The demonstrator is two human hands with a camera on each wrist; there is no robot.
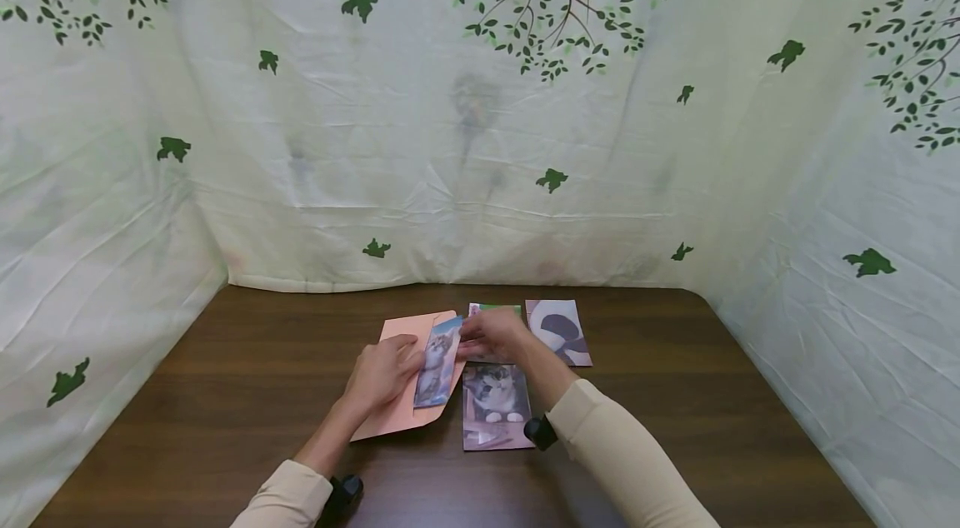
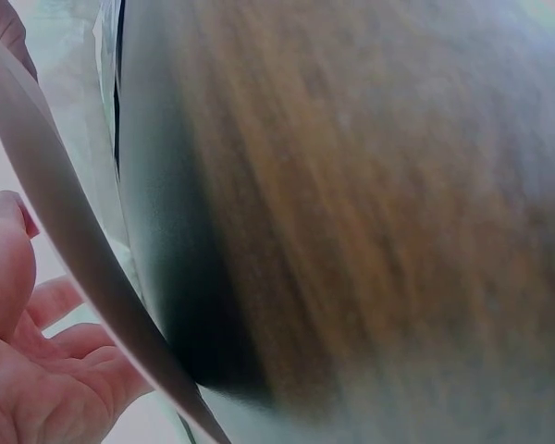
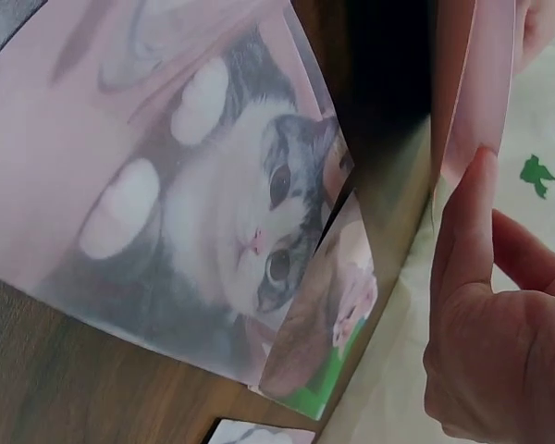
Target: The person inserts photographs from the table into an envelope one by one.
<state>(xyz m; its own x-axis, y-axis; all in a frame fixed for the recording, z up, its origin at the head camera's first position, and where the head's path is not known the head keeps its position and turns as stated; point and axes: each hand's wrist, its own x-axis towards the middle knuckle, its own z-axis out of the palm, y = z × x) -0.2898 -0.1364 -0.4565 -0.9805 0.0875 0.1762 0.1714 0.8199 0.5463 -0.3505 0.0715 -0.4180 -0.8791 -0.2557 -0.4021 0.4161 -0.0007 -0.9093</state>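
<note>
My left hand grips a pink envelope, held tilted above the table, with the thumb on its face. A photo card of a kitten with a blue edge lies against the envelope's right part; its left side seems tucked under the paper. At the card's right edge, my right hand pinches it with thumb and fingers. The left wrist view shows the envelope edge-on beside the left hand. In the right wrist view, the right hand's thumb touches the pink paper.
On the brown table lie a grey-and-white cat photo, a green-edged picture partly behind the right hand, and a white-and-dark picture at the back right. A leaf-patterned white curtain hangs round the table's back and sides.
</note>
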